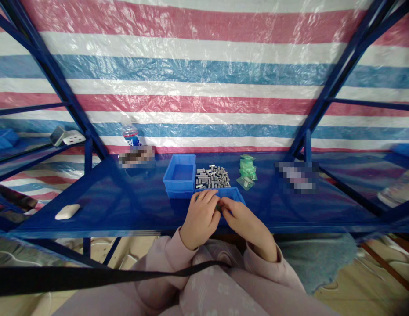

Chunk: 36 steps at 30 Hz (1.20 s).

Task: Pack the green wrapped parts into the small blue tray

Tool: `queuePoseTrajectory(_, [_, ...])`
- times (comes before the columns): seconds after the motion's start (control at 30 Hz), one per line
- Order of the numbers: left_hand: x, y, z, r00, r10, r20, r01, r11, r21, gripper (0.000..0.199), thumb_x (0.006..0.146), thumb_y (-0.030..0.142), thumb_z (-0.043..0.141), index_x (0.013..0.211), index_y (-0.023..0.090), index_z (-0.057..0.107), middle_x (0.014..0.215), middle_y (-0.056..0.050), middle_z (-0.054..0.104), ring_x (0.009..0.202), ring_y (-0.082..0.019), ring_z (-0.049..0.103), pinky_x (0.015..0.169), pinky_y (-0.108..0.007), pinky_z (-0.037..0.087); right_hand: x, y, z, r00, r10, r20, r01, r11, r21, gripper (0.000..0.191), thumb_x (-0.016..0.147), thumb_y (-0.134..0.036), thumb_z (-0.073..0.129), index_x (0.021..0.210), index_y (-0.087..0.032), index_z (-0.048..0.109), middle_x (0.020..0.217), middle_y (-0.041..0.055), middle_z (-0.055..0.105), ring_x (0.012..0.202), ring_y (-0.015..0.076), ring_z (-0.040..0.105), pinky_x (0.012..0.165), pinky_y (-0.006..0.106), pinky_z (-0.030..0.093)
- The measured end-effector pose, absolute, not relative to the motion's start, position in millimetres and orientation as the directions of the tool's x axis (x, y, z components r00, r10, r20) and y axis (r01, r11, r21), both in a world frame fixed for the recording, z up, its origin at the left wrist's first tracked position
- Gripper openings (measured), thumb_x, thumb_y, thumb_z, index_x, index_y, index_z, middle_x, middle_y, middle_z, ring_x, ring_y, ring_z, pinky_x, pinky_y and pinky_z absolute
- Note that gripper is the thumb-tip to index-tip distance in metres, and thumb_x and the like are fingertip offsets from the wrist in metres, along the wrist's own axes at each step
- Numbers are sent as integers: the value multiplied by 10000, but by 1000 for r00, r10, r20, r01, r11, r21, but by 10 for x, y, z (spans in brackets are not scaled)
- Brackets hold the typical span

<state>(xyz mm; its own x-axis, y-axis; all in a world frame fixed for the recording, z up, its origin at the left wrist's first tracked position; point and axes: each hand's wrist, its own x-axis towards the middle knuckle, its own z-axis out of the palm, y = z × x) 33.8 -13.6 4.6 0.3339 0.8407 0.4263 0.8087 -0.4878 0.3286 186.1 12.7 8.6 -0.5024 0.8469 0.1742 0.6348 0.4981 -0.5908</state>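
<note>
My left hand (202, 216) and my right hand (244, 218) meet close together over a blue bin (237, 193) near the table's front edge. The fingers of both are curled inward, tips nearly touching. Between them shows a small dark, greenish thing, too small to name; the fingers mostly cover it. A ring sits on a left finger. Just beyond the hands lies a pile of small metal cylinders (212, 177). The hands hide much of the near bin and whatever is inside it.
Left of the cylinders stand stacked blue bins (179, 183). Green plastic bags (247, 170) lie to the right. A bottle (131, 135) stands at the back left, a white case (67, 211) at the front left. Blue frame posts (318, 105) rise on both sides of the table (138, 206).
</note>
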Motion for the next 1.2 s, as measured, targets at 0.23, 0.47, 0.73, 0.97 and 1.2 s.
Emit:
queuePoseTrajectory(0.23, [350,-141,57,339,840,424,821,-484,302,152,844,113,427,889,205,539,1176,-32,571,1152,-204,469,964,-393,340,2125,286,138,-346,868,356,473,489,-732,215,869,-206,415,891,-195,628,866,39,708,836,186,663,790,304,494])
queuePoseTrajectory(0.47, [359,-152,60,329,843,426,811,-483,329,72,843,161,488,861,206,542,1125,-26,579,1118,-204,477,935,-389,341,2503,714,-305,-38,911,411,792,278,-543,433,804,-164,449,1219,-110,561,1261,179,598,1206,282,531,1018,442,404])
queuePoseTrajectory(0.73, [376,-136,46,305,836,456,813,-478,332,78,881,246,498,836,205,548,1079,-28,591,1083,-208,494,937,-403,344,2496,650,-395,-57,964,260,871,175,-459,320,822,-216,544,1124,-176,641,1200,134,633,1153,297,557,954,441,426])
queuePoseTrajectory(0.97, [373,-137,44,305,837,455,817,-476,327,97,896,238,478,841,202,550,1063,-25,596,1070,-201,500,928,-394,351,2427,603,-217,39,973,228,915,57,-400,320,855,-320,533,1102,-136,620,1016,144,628,984,303,598,810,407,452])
queuePoseTrajectory(1.2, [373,-134,46,306,839,450,817,-474,329,93,894,231,480,842,201,551,1064,-21,594,1070,-198,496,928,-392,346,2339,625,-279,-14,970,244,913,112,-393,407,896,-260,501,1293,-194,559,1447,194,401,1311,371,380,946,510,407])
